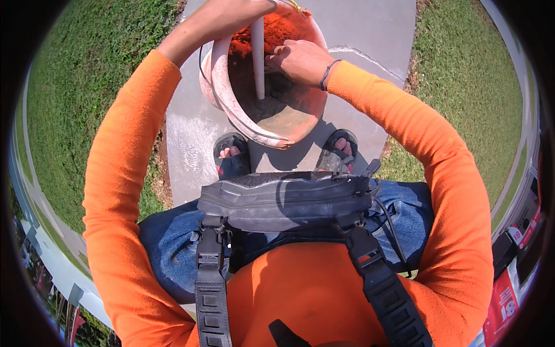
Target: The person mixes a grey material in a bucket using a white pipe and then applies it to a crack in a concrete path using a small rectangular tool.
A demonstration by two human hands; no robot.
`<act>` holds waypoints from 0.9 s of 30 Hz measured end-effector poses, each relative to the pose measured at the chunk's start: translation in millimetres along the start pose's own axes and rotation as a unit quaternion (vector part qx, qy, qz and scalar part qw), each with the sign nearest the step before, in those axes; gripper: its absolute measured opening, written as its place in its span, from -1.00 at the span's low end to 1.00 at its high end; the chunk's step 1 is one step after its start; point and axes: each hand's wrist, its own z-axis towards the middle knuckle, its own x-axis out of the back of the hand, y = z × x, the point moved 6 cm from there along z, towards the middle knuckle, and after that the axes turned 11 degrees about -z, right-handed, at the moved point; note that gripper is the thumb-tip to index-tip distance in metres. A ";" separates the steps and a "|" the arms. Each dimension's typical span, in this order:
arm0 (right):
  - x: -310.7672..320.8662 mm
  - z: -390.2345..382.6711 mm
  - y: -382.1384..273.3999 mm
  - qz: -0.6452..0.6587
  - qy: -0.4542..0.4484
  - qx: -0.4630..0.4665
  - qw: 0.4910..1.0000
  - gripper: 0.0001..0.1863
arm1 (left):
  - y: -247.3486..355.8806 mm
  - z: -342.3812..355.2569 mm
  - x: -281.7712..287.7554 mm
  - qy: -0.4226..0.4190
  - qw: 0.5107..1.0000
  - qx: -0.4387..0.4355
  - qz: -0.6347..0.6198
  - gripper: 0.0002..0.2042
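Note:
A bucket (218, 75) leans toward me on the walkway, its orange inside crusted with grey, damp-looking material (280, 95). My left hand (234, 16) reaches across its far left rim, closed over the upper end of a pale stick (258, 61). The stick's lower tip touches the grey material. Inside the bucket is my right hand (302, 61), its fingers curled close to the stick; whatever they hold, if anything, is hidden. The bucket's thin wire handle (243, 122) hangs along the near rim.
My sandalled feet (232, 155) stand just below the bucket on a grey concrete walkway (370, 34). Across the walkway at right runs a jagged crack (370, 61). Grass (98, 104) borders both sides. A black waist bag (283, 202) lies across my lap.

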 end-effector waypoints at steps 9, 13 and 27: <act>-36.5 5.9 -3.8 0.144 -0.116 -0.085 0.979 -0.72 | 23.9 -5.3 -2.0 0.005 0.993 -0.050 -0.107 -0.77; -57.0 3.7 14.1 0.273 -0.129 -0.170 0.938 -0.71 | 31.4 -5.9 -2.6 0.014 0.997 -0.026 -0.076 -0.75; -73.8 -48.6 31.6 0.628 -0.172 -0.225 0.725 -0.81 | 17.3 -4.0 3.7 -0.010 0.999 0.002 -0.042 -0.67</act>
